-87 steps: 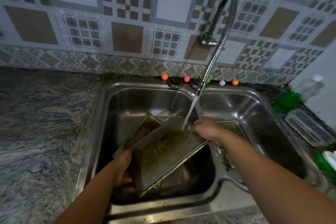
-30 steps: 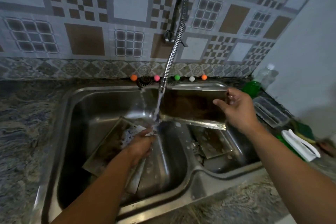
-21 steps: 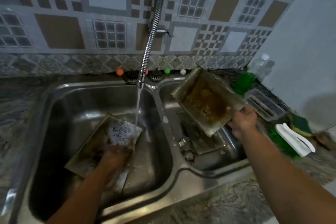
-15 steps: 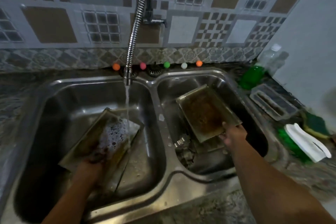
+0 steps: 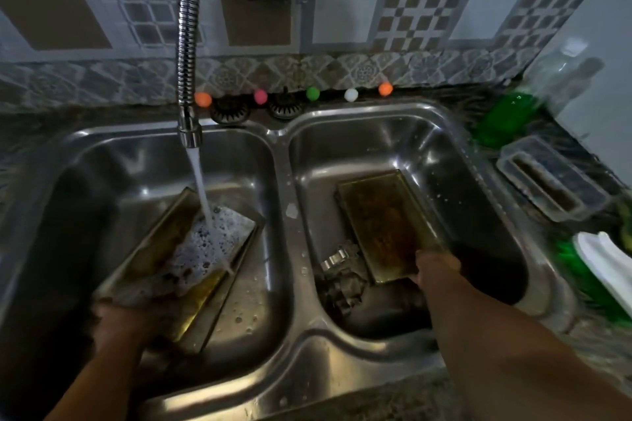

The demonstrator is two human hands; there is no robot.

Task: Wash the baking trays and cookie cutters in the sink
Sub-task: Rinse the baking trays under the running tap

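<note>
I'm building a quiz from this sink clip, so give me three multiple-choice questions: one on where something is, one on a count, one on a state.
1. Where does the water stream land?
A. the tray in the left basin
B. the right basin
C. the counter

2. How many small coloured balls line the sink's back ledge?
A. three
B. five
C. seven

3. The browned tray in the right basin is:
A. lying untouched
B. gripped by the right hand
C. on the counter

Key: 1 A, foam under the stream; 2 B, two orange, pink, green, white; 3 B, fingers at its near end.
</note>
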